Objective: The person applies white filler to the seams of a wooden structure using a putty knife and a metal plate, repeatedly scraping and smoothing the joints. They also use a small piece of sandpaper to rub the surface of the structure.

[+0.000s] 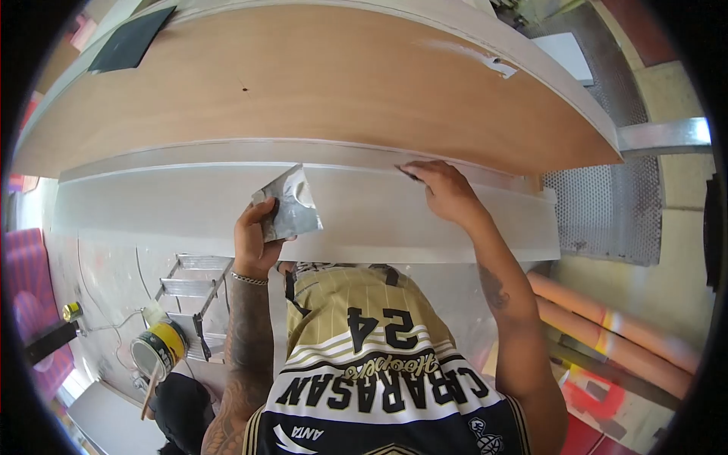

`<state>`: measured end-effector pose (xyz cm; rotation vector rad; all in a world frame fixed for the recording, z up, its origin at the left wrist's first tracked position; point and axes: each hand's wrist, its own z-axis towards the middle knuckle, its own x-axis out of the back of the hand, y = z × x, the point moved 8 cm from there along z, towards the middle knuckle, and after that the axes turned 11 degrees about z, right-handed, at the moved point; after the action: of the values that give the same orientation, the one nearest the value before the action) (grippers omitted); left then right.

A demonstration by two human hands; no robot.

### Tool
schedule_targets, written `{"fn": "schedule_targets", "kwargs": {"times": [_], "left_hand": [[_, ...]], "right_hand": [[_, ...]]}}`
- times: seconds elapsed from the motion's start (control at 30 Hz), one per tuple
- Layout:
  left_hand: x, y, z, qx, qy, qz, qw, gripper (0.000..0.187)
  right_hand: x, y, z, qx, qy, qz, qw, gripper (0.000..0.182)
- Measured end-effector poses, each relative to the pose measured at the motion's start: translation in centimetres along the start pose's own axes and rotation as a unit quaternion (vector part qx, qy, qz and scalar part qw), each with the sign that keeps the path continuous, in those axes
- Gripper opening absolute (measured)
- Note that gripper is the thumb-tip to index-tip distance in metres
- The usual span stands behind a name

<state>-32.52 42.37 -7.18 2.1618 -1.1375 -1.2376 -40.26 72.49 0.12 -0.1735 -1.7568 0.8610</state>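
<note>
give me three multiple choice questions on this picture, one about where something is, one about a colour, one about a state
1. Where is the open tin?
A. low down by the ladder
B. on the brown panel
C. in the right hand

2. What colour is the band round the tin?
A. blue
B. yellow
C. white

3. What is the left hand doing?
A. hanging empty
B. gripping a metal scraper
C. resting flat on the ladder

Answers: 1 A, the tin sits low down beside the ladder. 2 B, its side shows yellow. 3 B, the fingers close round the scraper, while the right hand presses against the grey board.
</note>
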Motion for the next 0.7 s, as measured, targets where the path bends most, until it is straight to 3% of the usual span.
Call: {"fn": "schedule_targets", "kwargs": {"times": [0.1,0.27,0.4,0.57,0.7], "left_hand": [[0.8,-1.1,-0.2,0.031,0.019,-0.018,0.999,0.012],[1.0,-3.1,-1.6,0.056,0.041,-0.011,0.998,0.014],[1.6,-4.2,-2.1,0.063,0.040,-0.036,0.997,0.016],[1.9,-3.9,-2.4,0.052,0.052,-0.049,0.996,0.017],[2.5,-4.1,-2.1,0.024,0.078,-0.071,0.994,0.018]], "right_hand": [[-1.5,1.7,1.9,-0.011,0.065,-0.036,0.997,0.051],[-4.3,3.7,4.3,-0.004,0.063,-0.098,0.993,0.049],[-5.6,3.7,4.6,0.032,0.071,-0.068,0.995,0.047],[-5.0,0.6,2.0,0.046,0.044,-0.075,0.995,0.039],[-1.8,2.1,2.1,0.047,0.094,-0.074,0.992,0.037]]}}
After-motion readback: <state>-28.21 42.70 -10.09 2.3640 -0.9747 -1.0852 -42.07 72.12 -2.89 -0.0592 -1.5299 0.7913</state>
